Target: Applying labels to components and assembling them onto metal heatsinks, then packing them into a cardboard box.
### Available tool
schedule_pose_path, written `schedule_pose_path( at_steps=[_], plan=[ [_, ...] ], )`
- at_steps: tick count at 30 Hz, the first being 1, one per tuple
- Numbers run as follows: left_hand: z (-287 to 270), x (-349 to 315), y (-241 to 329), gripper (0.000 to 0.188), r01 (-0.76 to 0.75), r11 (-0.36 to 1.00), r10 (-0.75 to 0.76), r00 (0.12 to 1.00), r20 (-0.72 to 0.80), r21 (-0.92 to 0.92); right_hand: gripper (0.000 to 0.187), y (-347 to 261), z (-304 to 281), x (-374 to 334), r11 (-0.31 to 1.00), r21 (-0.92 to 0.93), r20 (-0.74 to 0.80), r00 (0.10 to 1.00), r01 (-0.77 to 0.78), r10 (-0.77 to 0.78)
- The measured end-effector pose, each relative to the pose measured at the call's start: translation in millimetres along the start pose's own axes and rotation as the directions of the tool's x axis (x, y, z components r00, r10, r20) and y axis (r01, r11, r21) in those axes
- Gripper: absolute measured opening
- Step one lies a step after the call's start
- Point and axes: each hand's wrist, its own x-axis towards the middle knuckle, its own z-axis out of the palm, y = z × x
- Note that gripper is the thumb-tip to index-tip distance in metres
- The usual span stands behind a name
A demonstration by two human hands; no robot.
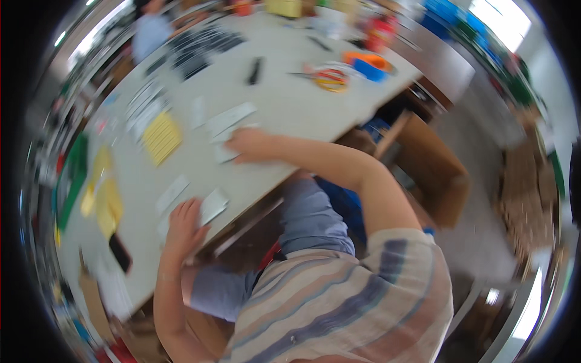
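Observation:
My left hand (pixel 185 225) lies near the table's front edge, its fingers stretched out and thumb apart. Beside its thumb is a small white flat packet (pixel 213 206), and another white strip (pixel 172 194) lies just beyond the fingers. Farther right, my right hand (pixel 251 145) reaches over a group of white pieces; motion blur smears its fingers, so any grip cannot be made out. A white card (pixel 225 153) shows below those fingers. Just beyond them lies a long white strip (pixel 232 118). Left of this group sits a yellow lined pad (pixel 162 138).
Farther back on the pale table (pixel 281 121) lie a black tool-like object (pixel 255 71), a yellow tape roll (pixel 331 79), a blue ring (pixel 369 70) and dark flat pieces (pixel 203 48). A phone (pixel 120 253) lies at left. An open cardboard box (pixel 433 169) stands right of the table.

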Motion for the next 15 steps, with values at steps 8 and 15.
schedule_pose_path(
  at_steps=[8, 15],
  plan=[
    [-15.4, 20.7, -3.4, 0.070, -0.097, 0.995, 0.100, 0.988, 0.119, -0.027, 0.046, -25.5, -9.7, -6.6, 0.989, 0.027, 0.010, 0.989, -0.146, 0.146],
    [-32.1, 42.8, 4.6, 0.073, -0.014, 0.997, 0.035, 0.948, 0.316, -0.070, 0.050, -27.5, -12.4, 4.5, 0.982, 0.088, 0.050, 0.985, -0.169, 0.166]
  ],
)
